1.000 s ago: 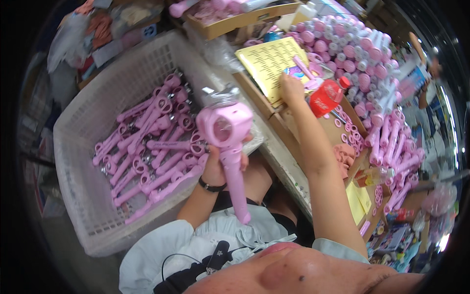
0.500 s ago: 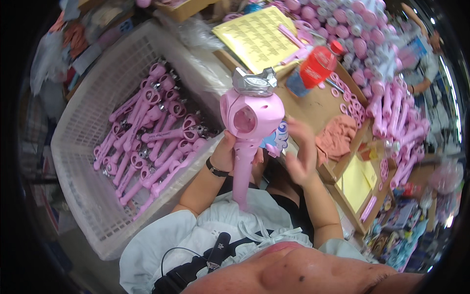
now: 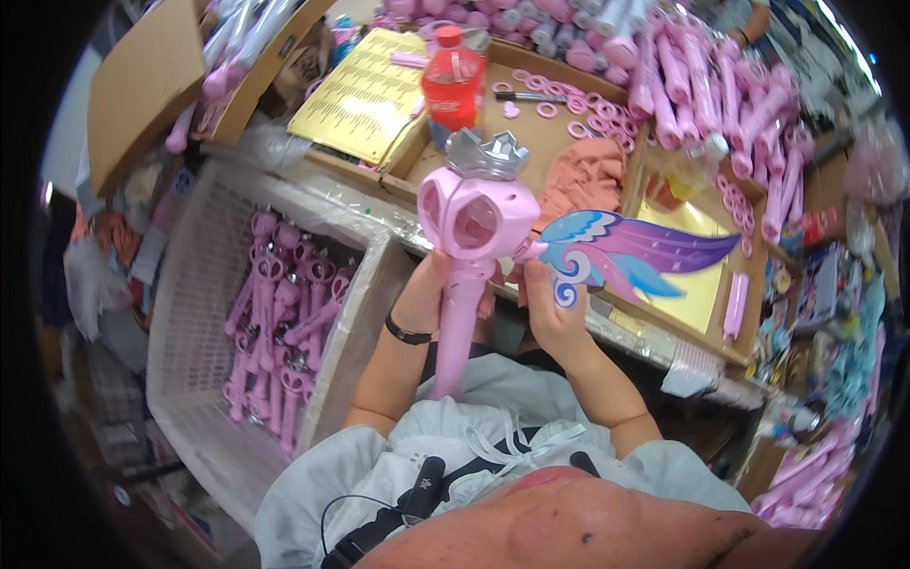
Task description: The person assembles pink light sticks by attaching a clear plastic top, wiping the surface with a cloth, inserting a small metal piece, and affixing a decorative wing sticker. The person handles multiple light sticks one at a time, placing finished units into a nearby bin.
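Observation:
A pink toy wand (image 3: 459,327) stands upright in front of me, its hollow round head topped by a silver crown (image 3: 487,155). My left hand (image 3: 418,302) is wrapped round the wand just below the head. On the head's right side, a purple and blue wing (image 3: 654,248) spreads outward, with a pink piece at its root against the head. My right hand (image 3: 555,318) has thumb and fingers closed at that root; whether the wing is fixed there I cannot tell. The wand partly hides the fingertips of both hands.
On the left, a white plastic basket (image 3: 163,327) holds several pink wands (image 3: 275,332). Ahead is a cardboard tray (image 3: 403,180) with a red-labelled bottle (image 3: 452,90), pink rings (image 3: 597,116), an orange cloth (image 3: 583,178) and yellow sheets (image 3: 365,95). Pink handles (image 3: 697,81) are heaped beyond.
The view has swung right. My right hand, earlier apart from the wand with fingers loose, is now closed at the wing's root. The wing now shows broadside; the left hand keeps its hold.

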The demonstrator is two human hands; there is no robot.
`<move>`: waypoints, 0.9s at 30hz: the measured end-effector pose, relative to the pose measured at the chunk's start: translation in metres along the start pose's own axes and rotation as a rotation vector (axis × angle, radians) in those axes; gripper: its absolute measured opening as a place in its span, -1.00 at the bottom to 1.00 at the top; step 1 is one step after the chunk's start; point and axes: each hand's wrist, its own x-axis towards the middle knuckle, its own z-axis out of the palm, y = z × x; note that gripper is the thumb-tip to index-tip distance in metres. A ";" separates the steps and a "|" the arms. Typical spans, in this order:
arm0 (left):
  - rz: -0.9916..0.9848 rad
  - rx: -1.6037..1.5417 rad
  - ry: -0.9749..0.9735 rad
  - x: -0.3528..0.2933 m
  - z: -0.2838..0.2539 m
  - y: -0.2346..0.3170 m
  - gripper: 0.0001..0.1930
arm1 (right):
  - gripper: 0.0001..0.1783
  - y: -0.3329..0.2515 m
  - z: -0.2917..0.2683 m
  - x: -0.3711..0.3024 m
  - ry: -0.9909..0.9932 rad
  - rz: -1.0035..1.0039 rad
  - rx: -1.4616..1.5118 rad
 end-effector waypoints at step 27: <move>-0.066 0.074 0.123 0.002 0.000 -0.014 -0.33 | -0.77 -0.023 -0.049 0.002 -0.375 0.457 0.193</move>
